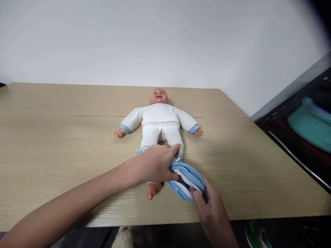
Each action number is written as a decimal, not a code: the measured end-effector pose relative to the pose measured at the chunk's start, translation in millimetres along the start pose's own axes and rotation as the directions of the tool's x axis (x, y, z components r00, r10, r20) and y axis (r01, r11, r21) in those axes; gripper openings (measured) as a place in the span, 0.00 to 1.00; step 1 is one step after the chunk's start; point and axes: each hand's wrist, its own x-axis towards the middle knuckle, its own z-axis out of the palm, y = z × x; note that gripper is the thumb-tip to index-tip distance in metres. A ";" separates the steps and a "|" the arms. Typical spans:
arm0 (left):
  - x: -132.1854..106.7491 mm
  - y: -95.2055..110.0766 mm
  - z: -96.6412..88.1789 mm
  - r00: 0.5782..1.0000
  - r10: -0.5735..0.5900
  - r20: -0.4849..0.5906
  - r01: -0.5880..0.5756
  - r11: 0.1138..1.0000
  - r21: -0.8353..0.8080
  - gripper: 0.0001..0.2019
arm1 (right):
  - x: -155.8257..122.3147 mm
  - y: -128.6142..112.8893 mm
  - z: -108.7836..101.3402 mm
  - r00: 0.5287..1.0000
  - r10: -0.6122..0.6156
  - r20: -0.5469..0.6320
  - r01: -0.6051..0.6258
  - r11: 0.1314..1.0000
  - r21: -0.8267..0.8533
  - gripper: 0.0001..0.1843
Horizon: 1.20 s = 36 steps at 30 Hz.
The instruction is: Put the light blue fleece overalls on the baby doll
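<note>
A baby doll [160,113] in a white top and white trousers lies on its back, arms spread. Its foot on the left [153,190] is bare; the other foot is hidden. At that hidden foot is a soft blue-and-white cloth piece [190,175], bunched with its opening showing. My left hand [161,163] reaches across the doll's lower legs and pinches the cloth's upper left edge. From the right, my right hand [208,203] grips its lower right edge, thumb on the rim. A bit of blue fabric [139,151] shows beside the knee on the left.
The doll lies on a light wood table [77,148] with a seam across it. Behind is a pale wall [116,41]. At the right stands a dark rack [279,137] holding a teal item [307,120]. The table's front edge is close to my lap.
</note>
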 end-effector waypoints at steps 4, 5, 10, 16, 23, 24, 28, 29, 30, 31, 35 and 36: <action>-1.2 -3.7 -0.4 0.999 0.042 0.007 -0.041 0.995 -0.093 0.22 | 0.8 1.4 2.6 0.999 0.023 0.044 -0.027 0.994 0.105 0.21; -1.5 -4.8 -0.3 0.999 0.053 0.002 -0.052 0.991 -0.122 0.23 | 0.6 2.0 4.0 0.998 0.033 0.046 -0.039 0.989 0.142 0.22; -3.9 -6.3 -0.2 0.994 0.097 -0.045 -0.101 0.989 -0.111 0.22 | -1.5 7.5 12.6 0.994 0.104 0.017 -0.104 0.947 0.305 0.21; -5.2 -7.1 -2.2 0.998 0.058 -0.012 -0.059 0.981 -0.184 0.25 | -2.1 14.0 14.8 0.994 0.111 -0.005 -0.099 0.911 0.401 0.18; -5.5 -13.9 -0.4 1.000 -0.017 0.017 0.023 0.874 -0.485 0.32 | 6.8 17.5 15.1 0.996 0.094 0.006 -0.088 0.905 0.416 0.17; -5.3 -14.4 0.6 0.999 -0.030 0.026 0.039 0.843 -0.536 0.33 | 9.8 19.0 16.8 0.996 0.086 0.014 -0.084 0.903 0.422 0.17; -1.9 -17.6 6.3 1.000 0.003 -0.027 -0.020 0.734 -0.679 0.33 | 22.9 22.9 23.3 0.999 0.042 -0.030 -0.024 0.892 0.452 0.19; -0.8 -18.8 7.8 0.998 0.016 -0.054 -0.049 0.723 -0.689 0.32 | 26.0 22.1 23.6 0.999 0.032 -0.044 -0.009 0.894 0.447 0.21; 0.0 -20.1 9.1 0.996 0.025 -0.081 -0.074 0.721 -0.689 0.31 | 28.9 20.6 23.1 0.998 0.022 -0.057 0.005 0.899 0.438 0.24; 0.6 -21.5 10.2 0.994 0.033 -0.106 -0.097 0.725 -0.682 0.30 | 31.8 18.6 21.8 0.998 0.007 -0.069 0.023 0.903 0.429 0.27; -1.3 -26.0 11.6 0.972 0.080 -0.219 -0.202 0.756 -0.622 0.25 | 44.8 11.6 8.7 0.991 -0.124 -0.057 0.136 0.905 0.403 0.32; -2.5 -26.9 11.4 0.964 0.085 -0.253 -0.225 0.769 -0.598 0.22 | 48.7 10.9 3.6 0.988 -0.155 -0.018 0.150 0.910 0.387 0.31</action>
